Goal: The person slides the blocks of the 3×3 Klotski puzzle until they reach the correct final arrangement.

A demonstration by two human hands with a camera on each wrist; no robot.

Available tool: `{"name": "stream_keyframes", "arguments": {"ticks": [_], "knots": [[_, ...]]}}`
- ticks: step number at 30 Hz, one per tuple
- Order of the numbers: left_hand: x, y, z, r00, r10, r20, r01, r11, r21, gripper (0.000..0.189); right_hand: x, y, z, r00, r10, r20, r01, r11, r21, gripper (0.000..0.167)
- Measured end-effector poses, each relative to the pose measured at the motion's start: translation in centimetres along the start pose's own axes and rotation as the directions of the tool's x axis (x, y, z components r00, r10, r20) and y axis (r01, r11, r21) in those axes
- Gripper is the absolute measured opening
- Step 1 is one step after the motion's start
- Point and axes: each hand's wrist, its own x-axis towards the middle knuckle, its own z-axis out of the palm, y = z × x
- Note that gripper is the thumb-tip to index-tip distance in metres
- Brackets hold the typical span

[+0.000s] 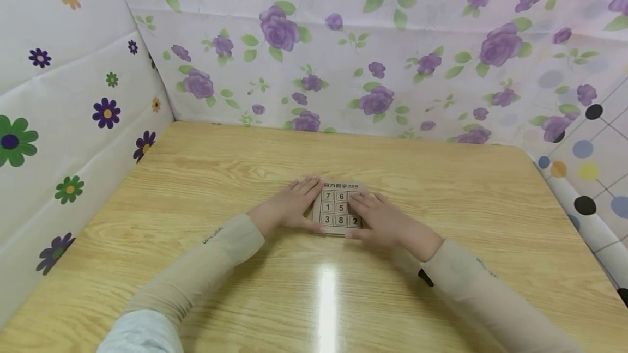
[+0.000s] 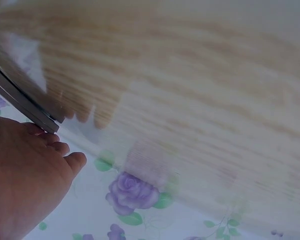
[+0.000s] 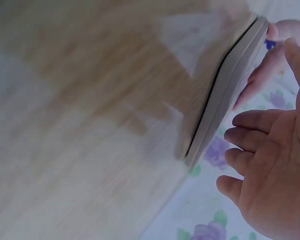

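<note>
A number slide puzzle (image 1: 340,208) lies flat on the table, with printed characters along its far edge and square numbered tiles below. My left hand (image 1: 296,204) holds its left side, fingers along the edge and thumb at the near left corner. In the left wrist view the fingers (image 2: 50,140) meet the rim of the board. My right hand (image 1: 380,219) reaches over the right column with extended fingers, covering some tiles; its thumb is by the near edge. The right wrist view shows the palm (image 3: 275,170) and spread fingers beside the board's side (image 3: 222,95).
The wood-grain table (image 1: 235,162) surrounds the puzzle, with a bright reflection on its near part. Cloth with purple flowers (image 1: 279,29) hangs behind it. Patterned cloths also stand along the left (image 1: 88,70) and right (image 1: 584,178) sides.
</note>
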Motion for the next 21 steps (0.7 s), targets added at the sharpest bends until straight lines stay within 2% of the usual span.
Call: {"name": "stream_keyframes", "arguments": {"ticks": [7,21], "knots": [[0.1,0.2,0.2,1.0,0.006,0.013,-0.006,1.0,-0.015,0.115,-0.2,0.7,0.6,1.0,0.022,0.004,-0.022,1.0,-0.001,0.085],[0.1,0.0,0.2,1.0,0.011,-0.017,-0.011,1.0,0.004,0.115,-2.0,-1.0,0.1,0.999,-0.007,0.048,0.007,1.0,-0.01,0.08]]}}
